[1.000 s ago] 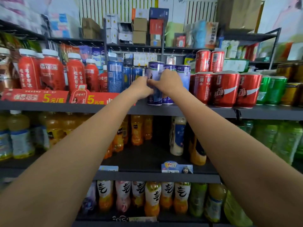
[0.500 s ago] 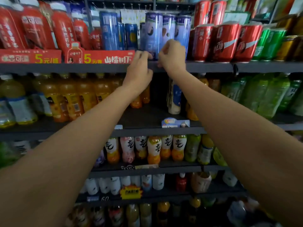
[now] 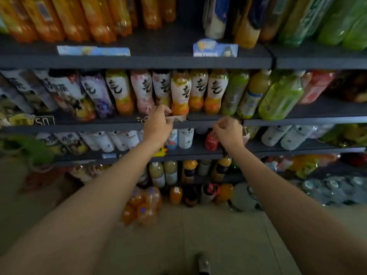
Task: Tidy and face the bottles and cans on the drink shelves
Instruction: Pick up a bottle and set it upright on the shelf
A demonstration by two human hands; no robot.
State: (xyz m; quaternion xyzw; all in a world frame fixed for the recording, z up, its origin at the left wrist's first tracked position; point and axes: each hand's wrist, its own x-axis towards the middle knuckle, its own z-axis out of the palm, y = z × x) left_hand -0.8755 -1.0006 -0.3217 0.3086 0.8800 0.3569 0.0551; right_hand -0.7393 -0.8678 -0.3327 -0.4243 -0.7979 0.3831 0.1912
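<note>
A row of white-labelled juice bottles stands on the middle dark shelf. My left hand is at that shelf's front edge, under the bottles, with its thumb beside a small paper tag. Its fingers are hidden behind the hand, so a hold cannot be made out. My right hand is a curled fist just below the same edge, to the right, holding nothing that I can see. Behind it sits a small red bottle on the shelf below.
Orange bottles fill the shelf above, and green bottles lean at the middle shelf's right. White bottles line the lower shelf. A shrink-wrapped pack of orange bottles and loose bottles stand on the tiled floor; a shoe shows below.
Both hands left the purple cans on the top shelf and dropped two shelves to the white-labelled bottles. The view tilted down with them.
</note>
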